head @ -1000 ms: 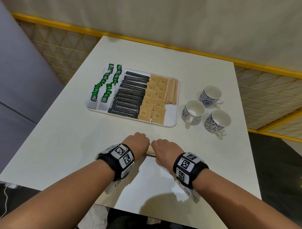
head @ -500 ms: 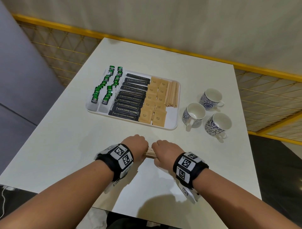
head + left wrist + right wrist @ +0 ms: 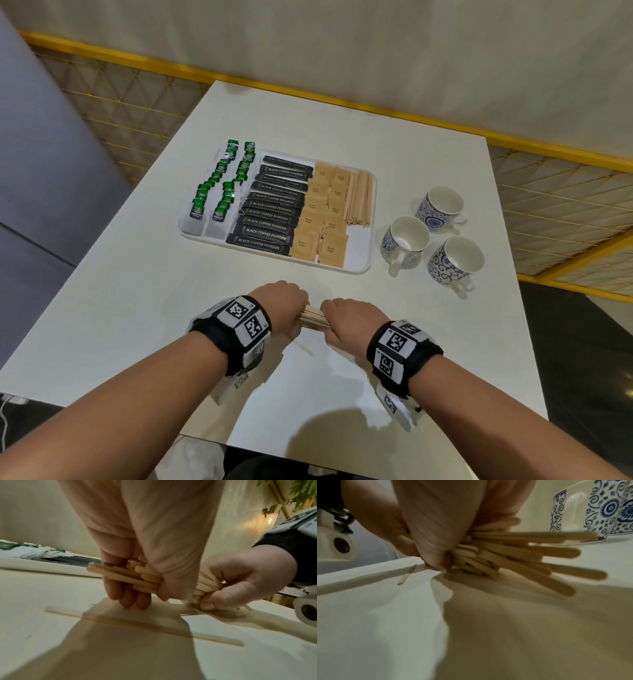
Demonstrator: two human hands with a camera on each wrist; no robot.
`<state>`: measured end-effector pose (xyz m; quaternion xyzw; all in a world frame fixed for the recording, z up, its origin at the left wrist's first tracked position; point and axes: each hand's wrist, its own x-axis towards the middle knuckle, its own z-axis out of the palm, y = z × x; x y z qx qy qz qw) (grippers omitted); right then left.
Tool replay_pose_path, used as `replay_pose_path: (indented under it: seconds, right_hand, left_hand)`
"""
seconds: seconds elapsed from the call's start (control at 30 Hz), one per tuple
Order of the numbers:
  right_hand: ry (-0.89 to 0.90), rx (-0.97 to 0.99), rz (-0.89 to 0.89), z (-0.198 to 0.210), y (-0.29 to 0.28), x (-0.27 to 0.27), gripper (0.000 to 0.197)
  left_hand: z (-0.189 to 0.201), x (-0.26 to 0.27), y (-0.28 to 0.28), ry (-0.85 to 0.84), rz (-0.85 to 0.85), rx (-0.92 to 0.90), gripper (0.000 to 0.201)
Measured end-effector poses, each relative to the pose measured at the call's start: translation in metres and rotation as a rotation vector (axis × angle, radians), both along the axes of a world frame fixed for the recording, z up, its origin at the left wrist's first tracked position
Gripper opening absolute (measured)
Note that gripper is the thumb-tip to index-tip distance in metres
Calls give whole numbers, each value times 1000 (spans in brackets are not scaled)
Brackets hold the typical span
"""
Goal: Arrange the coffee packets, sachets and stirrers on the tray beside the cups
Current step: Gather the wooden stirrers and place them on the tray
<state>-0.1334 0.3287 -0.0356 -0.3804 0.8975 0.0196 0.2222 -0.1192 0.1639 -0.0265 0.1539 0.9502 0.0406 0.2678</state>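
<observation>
head view: on the white table (image 3: 428, 164), the tray (image 3: 359, 263) is the landmark. on it lie green tea sachets (image 3: 219, 192), black coffee packets (image 3: 270, 212), brown sugar sachets (image 3: 322, 219) and a row of stirrers (image 3: 359, 200). three blue-patterned cups (image 3: 455, 260) stand just right of the tray. nearer the person than the tray, the left hand (image 3: 279, 305) and right hand (image 3: 352, 320) both grip a bundle of stirrers (image 3: 313, 317).

left wrist view: the left hand's fingers (image 3: 130, 599) curl round the bundle's end; a loose stirrer (image 3: 219, 639) lies on the table below.

right wrist view: the right hand (image 3: 445, 520) is curled round the fanned stirrers, tips toward the cups.
</observation>
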Motion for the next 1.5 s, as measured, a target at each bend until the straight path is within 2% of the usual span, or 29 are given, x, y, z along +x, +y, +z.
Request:
replay_pose_path:
  seconds: [0.1, 0.2, 0.37, 0.57, 0.7, 0.87, 1.03, 1.17, 1.23, 1.3, 1.37, 1.43, 1.5]
  right_hand:
    - [-45, -8, -32, 7, -6, 3, 25]
    - [-96, -29, -78, 10, -13, 13, 27]
    - [-182, -27, -192, 7, -32, 30, 41]
    - [-180, 42, -198, 12, -44, 30, 25]
    - [-197, 82, -150, 18, -44, 24, 11]
    - [-131, 22, -107, 22, -30, 17, 18]
    - [-92, -5, -69, 39, -18, 6, 35]
    - [57, 156, 39, 61, -20, -5, 15]
    - [126, 238, 81, 74, -25, -7, 15]
    - [167, 283, 110, 86, -30, -6, 18]
    - [206, 303, 130, 94, -32, -6, 20]
    - [218, 316, 141, 97, -32, -6, 22]
    - [209, 298, 152, 99, -29, -6, 24]
  left_hand:
    - [2, 3, -7, 1, 13, 44, 33]
    - [1, 10, -18, 19, -42, 16, 31]
    - [-4, 19, -36, 3, -75, 5, 37]
    - [-9, 22, -39, 3, -76, 9, 36]
    - [-9, 20, -37, 28, -147, -39, 34]
    - [-9, 23, -34, 10, -110, 0, 34]
    - [3, 19, -26, 33, -40, 114, 28]
    - [14, 17, -15, 11, 70, 256, 22]
    - [20, 16, -6, 66, 132, 311, 16]
    - [23, 15, 3, 108, 238, 400, 24]
    - [22, 12, 6, 220, 254, 339, 33]
    - [21, 11, 8, 336, 172, 198, 37]
    - [23, 11, 9, 321, 121, 142, 35]
